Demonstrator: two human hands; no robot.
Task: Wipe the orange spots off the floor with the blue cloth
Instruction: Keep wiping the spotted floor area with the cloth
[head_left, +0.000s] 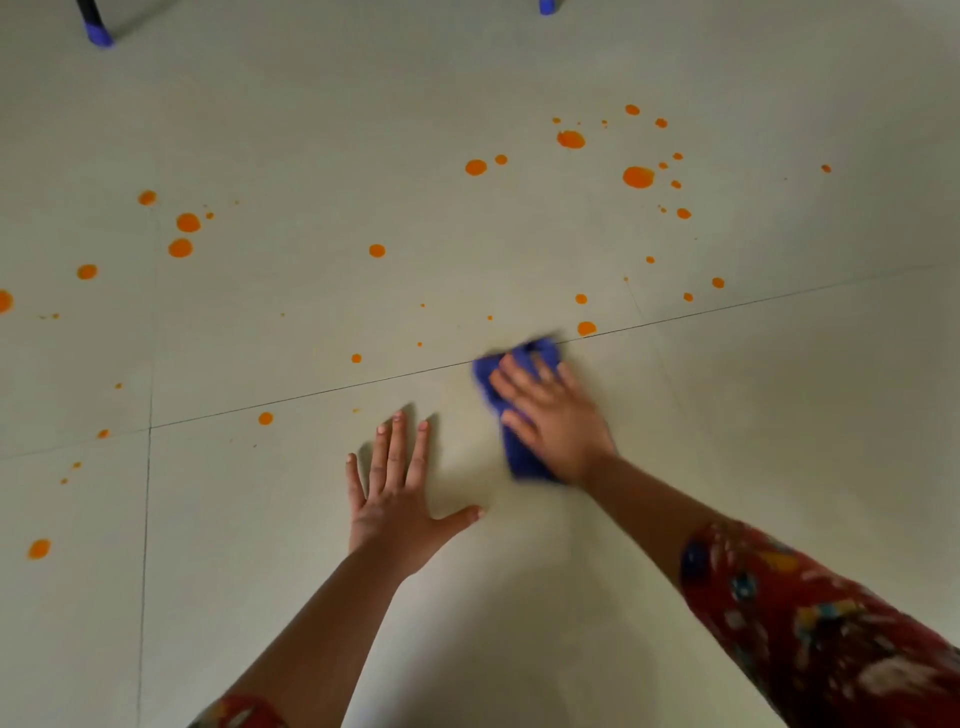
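Note:
Orange spots are scattered over the pale tiled floor (779, 415): a cluster at the far right with a big spot (638, 177), others at the left such as a round spot (180, 248), and one spot (587, 328) just beyond the cloth. The folded blue cloth (511, 447) lies on the floor by a tile joint. My right hand (550, 415) presses flat on it with straight fingers, blurred by motion. My left hand (397, 499) rests flat on the bare floor to the cloth's left, fingers spread.
Two furniture legs with blue caps stand at the far edge, one at the top left (98, 34) and one at the top middle-right (546, 7). Dark tile joints cross the floor.

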